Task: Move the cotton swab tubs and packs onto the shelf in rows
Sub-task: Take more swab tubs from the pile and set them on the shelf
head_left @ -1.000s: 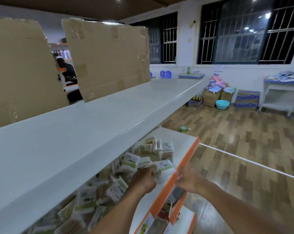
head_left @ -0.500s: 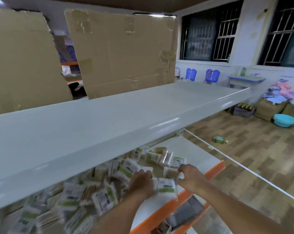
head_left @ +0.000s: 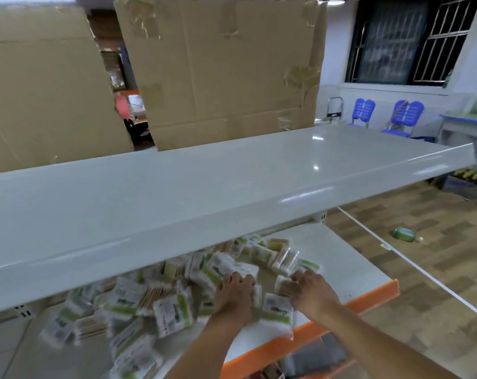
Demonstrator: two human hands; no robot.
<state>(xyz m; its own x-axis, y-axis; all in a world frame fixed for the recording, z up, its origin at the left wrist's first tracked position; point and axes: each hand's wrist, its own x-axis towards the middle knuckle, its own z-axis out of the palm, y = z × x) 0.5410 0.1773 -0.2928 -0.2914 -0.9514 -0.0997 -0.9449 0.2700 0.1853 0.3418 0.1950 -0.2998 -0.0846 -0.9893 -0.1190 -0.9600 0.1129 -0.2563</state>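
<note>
A loose heap of cotton swab packs (head_left: pixel 138 299), white with green print, lies on the lower white shelf (head_left: pixel 349 272) with an orange front edge. My left hand (head_left: pixel 236 294) rests on the heap, fingers curled over a pack (head_left: pixel 226 269). My right hand (head_left: pixel 311 289) is just to its right, fingers curled round a small pack (head_left: pixel 283 285). One more pack (head_left: pixel 277 310) lies between my wrists by the orange edge. The upper white shelf (head_left: pixel 204 187) hides the back of the heap.
Two cardboard sheets (head_left: pixel 218 69) stand behind the upper shelf. To the right is wooden floor with a green bottle (head_left: pixel 404 234), blue chairs (head_left: pixel 363 110), a table and boxes by the wall. A lower shelf level with goods shows under the orange edge.
The view has swung left and down. Both hands have moved further onto the lower shelf, from its orange edge into the heap of packs.
</note>
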